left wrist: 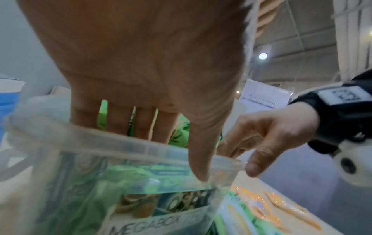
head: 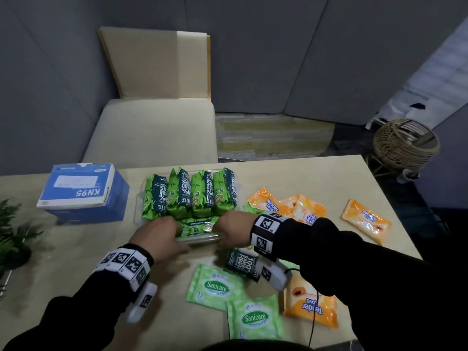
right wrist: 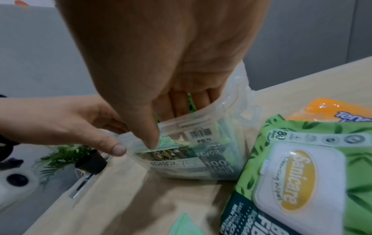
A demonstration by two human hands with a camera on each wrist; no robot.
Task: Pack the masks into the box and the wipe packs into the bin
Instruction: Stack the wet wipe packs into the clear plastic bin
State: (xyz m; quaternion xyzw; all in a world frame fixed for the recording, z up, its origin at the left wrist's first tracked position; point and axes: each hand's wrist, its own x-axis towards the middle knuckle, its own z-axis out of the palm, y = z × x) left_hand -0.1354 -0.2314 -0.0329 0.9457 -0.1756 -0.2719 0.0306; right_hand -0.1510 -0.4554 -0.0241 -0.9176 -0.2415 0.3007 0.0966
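Observation:
A clear plastic bin (head: 197,240) (left wrist: 120,143) (right wrist: 201,127) stands mid-table with several green wipe packs (head: 190,193) upright inside and one green pack (head: 197,225) flat at the front. My left hand (head: 162,236) (left wrist: 177,143) and right hand (head: 233,231) (right wrist: 167,125) both hold the bin's near wall, fingers inside and thumbs outside. A blue KN95 mask box (head: 83,191) sits to the left, and no loose masks are visible. Loose on the table lie light green Sanicare packs (head: 215,287), a large green pack (right wrist: 292,174) and orange Tender Love packs (head: 366,221).
A potted plant (head: 12,231) stands at the table's left edge. A cream chair (head: 152,130) faces the far side. A wicker basket (head: 405,143) sits on the floor beyond the right corner. More orange packs (head: 311,305) lie near my right forearm.

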